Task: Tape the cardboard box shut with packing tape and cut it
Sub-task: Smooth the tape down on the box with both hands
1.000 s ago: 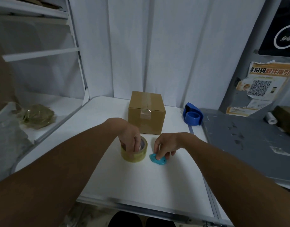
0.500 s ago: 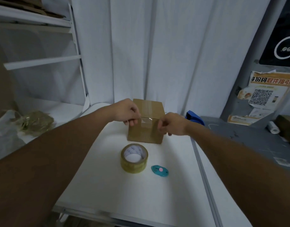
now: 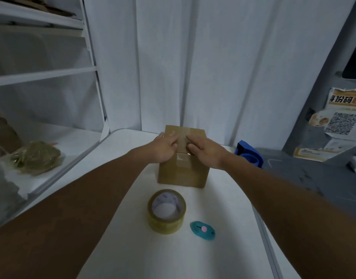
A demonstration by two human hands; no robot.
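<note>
A small brown cardboard box [image 3: 183, 174] stands on the white table [image 3: 163, 254], with a clear tape strip running over its top seam and down its front. My left hand [image 3: 165, 147] lies flat on the box top, left of the strip. My right hand [image 3: 203, 150] rests on the top right, its fingertips on the strip. Both hands hold nothing. A yellowish roll of packing tape [image 3: 166, 211] lies flat in front of the box. A small teal cutter [image 3: 202, 230] with a pink button lies to the right of the roll.
A blue tape dispenser [image 3: 249, 154] sits right of the box, at the edge of a grey surface [image 3: 314, 178]. White shelves [image 3: 42, 75] stand on the left, with a crumpled plastic bag [image 3: 36, 158] on the lower one. White curtains hang behind.
My hands let go of the tape roll and the cutter, rose to the box, and now press flat on its top. The camera view tilted upward.
</note>
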